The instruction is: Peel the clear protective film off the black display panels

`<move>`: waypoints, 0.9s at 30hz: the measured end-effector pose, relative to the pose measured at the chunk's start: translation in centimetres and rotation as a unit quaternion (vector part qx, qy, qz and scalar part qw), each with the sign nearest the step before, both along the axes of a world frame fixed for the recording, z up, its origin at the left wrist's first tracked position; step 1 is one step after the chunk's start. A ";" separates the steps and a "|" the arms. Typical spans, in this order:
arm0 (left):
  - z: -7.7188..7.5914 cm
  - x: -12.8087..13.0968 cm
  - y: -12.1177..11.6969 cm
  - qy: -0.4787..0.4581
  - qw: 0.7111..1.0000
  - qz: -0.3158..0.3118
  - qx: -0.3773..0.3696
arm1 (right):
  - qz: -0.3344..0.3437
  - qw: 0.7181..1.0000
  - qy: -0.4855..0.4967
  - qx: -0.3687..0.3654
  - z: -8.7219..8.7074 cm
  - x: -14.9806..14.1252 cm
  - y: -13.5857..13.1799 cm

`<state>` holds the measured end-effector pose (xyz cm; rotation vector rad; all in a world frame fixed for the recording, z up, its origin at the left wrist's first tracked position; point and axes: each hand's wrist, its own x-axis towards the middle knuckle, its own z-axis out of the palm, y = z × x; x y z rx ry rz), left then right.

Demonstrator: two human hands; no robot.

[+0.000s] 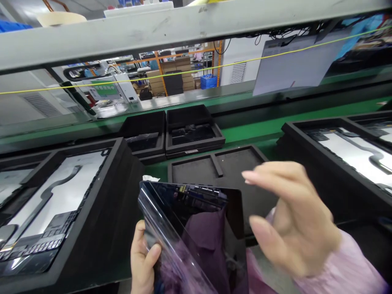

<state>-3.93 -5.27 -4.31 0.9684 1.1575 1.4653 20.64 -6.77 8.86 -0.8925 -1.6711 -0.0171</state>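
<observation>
My left hand [144, 258] grips the left edge of a glossy black tablet screen [211, 232], thumb on the front. A clear protective film [171, 237] curls up along the screen's left side, and a small white tab [150, 178] shows at the top left corner. Dark reflections cover the glass. To the right of the screen, my right hand [294, 216] hangs in the air, slightly blurred, with thumb and fingers apart and nothing between them. Behind the screen lies a black foam tray [245, 161] with shallow compartments.
Stacked black foam trays with screen parts stand at left [101, 196] and right [306, 163]. Two smaller foam trays [194, 143] sit at the back on the green bench [245, 132]. A grey beam [183, 28] and a yellow cord [208, 67] cross above; a white sheet [290, 65] hangs there.
</observation>
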 end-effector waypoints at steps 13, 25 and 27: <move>0.9 1.6 -1.2 -0.022 0.999 -0.040 -0.008 | 0.330 0.832 0.286 -0.342 -1.2 -0.2 1.0; 2.3 3.1 -1.6 -0.056 0.996 0.018 -0.069 | 0.361 0.817 0.304 -0.330 -1.2 -0.1 0.7; 2.2 3.0 -1.7 -0.052 0.996 0.022 -0.072 | 0.354 0.822 0.298 -0.331 -1.3 -0.2 0.7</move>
